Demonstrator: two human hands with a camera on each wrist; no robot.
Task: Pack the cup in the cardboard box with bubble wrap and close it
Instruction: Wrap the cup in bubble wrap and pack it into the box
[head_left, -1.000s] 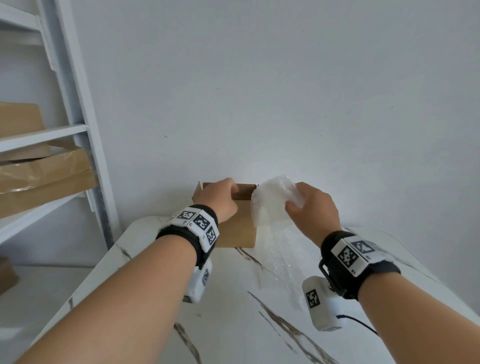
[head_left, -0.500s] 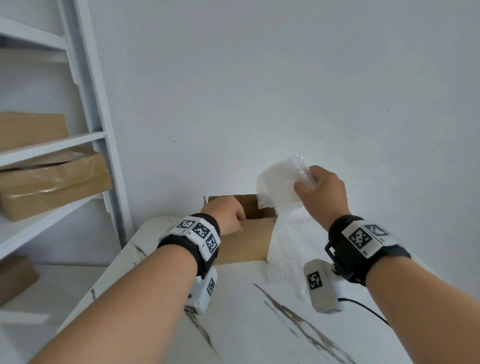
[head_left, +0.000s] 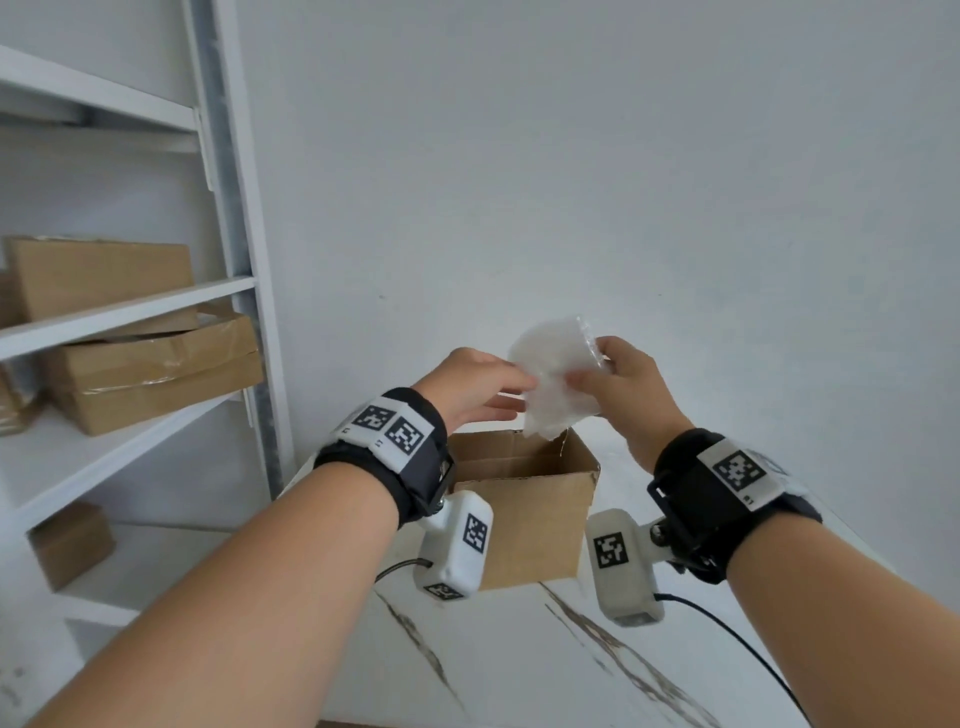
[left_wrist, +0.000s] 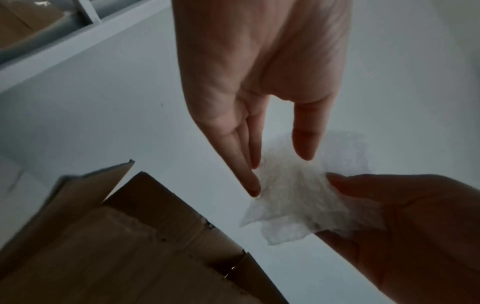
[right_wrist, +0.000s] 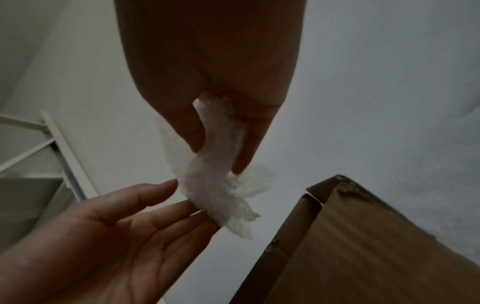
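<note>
A brown cardboard box (head_left: 524, 509) stands with its top open on the marble table (head_left: 519, 660). Above its mouth my right hand (head_left: 618, 384) pinches a bundle of white bubble wrap (head_left: 556, 384) between thumb and fingers. My left hand (head_left: 483, 384) reaches in from the left with straight fingers, and its fingertips (left_wrist: 253, 187) touch the wrap (left_wrist: 298, 195). In the right wrist view the wrap (right_wrist: 215, 179) hangs from my right hand beside the box (right_wrist: 363, 246). No bare cup shows in any view; whether the wrap covers it I cannot tell.
A white shelf unit (head_left: 156, 301) stands at the left with several cardboard boxes (head_left: 150, 364) on its shelves. A white wall rises close behind the table. A black cable (head_left: 727, 623) trails from the right wrist camera over the table.
My right hand has lifted the bubble wrap higher, over the box. My left hand has let go of the box rim and risen to touch the wrap.
</note>
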